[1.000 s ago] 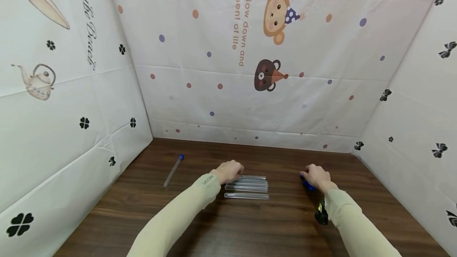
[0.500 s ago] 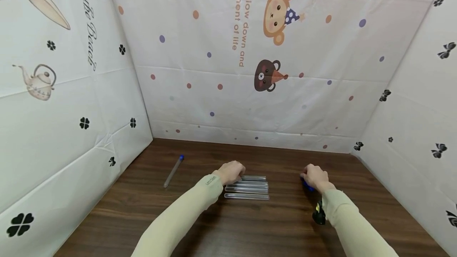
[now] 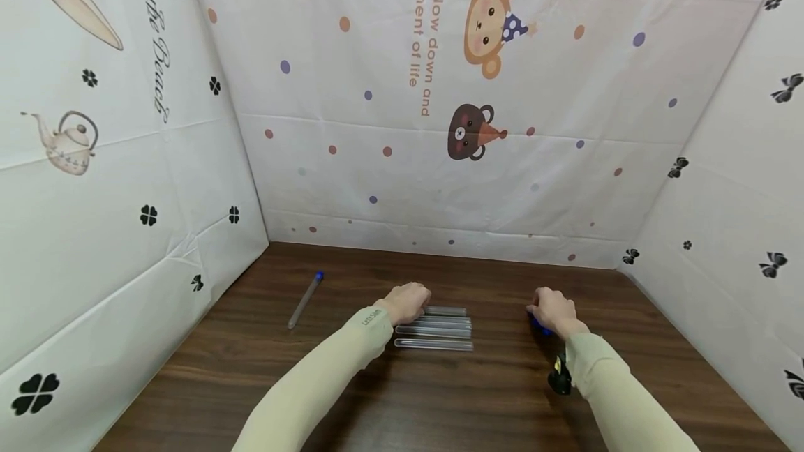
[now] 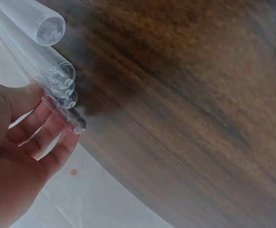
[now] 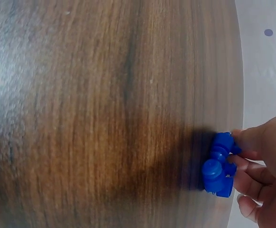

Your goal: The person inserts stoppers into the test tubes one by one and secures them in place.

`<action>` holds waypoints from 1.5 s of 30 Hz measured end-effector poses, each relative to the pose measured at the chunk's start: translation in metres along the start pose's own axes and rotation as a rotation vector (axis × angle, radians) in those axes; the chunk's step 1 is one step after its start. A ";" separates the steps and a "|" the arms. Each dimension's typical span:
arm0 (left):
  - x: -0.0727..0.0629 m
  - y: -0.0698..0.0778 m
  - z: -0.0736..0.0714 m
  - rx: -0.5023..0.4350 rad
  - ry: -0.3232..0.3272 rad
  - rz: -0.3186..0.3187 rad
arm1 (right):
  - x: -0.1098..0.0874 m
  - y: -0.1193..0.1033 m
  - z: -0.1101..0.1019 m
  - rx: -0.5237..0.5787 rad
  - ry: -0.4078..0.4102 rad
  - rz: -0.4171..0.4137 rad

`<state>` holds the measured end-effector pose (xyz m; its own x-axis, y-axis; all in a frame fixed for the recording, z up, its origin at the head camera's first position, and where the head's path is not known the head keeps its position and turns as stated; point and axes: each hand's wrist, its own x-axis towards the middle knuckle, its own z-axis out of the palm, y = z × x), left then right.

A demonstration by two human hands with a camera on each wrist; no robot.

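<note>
Several clear test tubes lie side by side on the wooden table, the nearest test tube (image 3: 433, 344) a little apart from the others. My left hand (image 3: 407, 303) is at the left end of the farthest tube (image 3: 447, 311). In the left wrist view, its thumb and fingers pinch that tube (image 4: 77, 125) near the rounded end. To the right, my right hand (image 3: 554, 310) is over a small cluster of blue caps (image 3: 541, 327). The right wrist view shows its fingertips gripping a cap at the edge of the blue cluster (image 5: 215, 175); which cap is partly hidden.
A test tube with a blue cap (image 3: 306, 300) lies slanted on the left of the table (image 3: 477, 396). Patterned white sheets stand as walls at the back (image 3: 402, 180), left and right. A dark device (image 3: 560, 375) is strapped at the right wrist.
My left hand has shifted slightly to the right along the farthest tube. My right hand and forearm have moved slightly left over the blue caps. The other tubes have stayed put.
</note>
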<state>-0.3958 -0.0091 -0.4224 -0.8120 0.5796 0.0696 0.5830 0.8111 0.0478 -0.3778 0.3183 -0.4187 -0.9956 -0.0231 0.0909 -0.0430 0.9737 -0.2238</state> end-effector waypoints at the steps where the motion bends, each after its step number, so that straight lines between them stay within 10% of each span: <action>1: 0.000 -0.001 0.000 -0.005 -0.001 -0.002 | 0.000 0.000 0.000 -0.001 0.007 -0.004; 27: -0.022 -0.015 -0.033 -0.091 0.071 0.066 | -0.004 0.001 -0.005 0.066 0.034 -0.041; 45: -0.029 -0.025 -0.036 -0.075 0.086 0.080 | -0.005 -0.021 -0.025 0.400 0.142 -0.123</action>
<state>-0.3858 -0.0486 -0.3898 -0.7592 0.6306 0.1612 0.6489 0.7525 0.1124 -0.3700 0.3033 -0.3899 -0.9609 -0.0751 0.2664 -0.2172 0.8008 -0.5581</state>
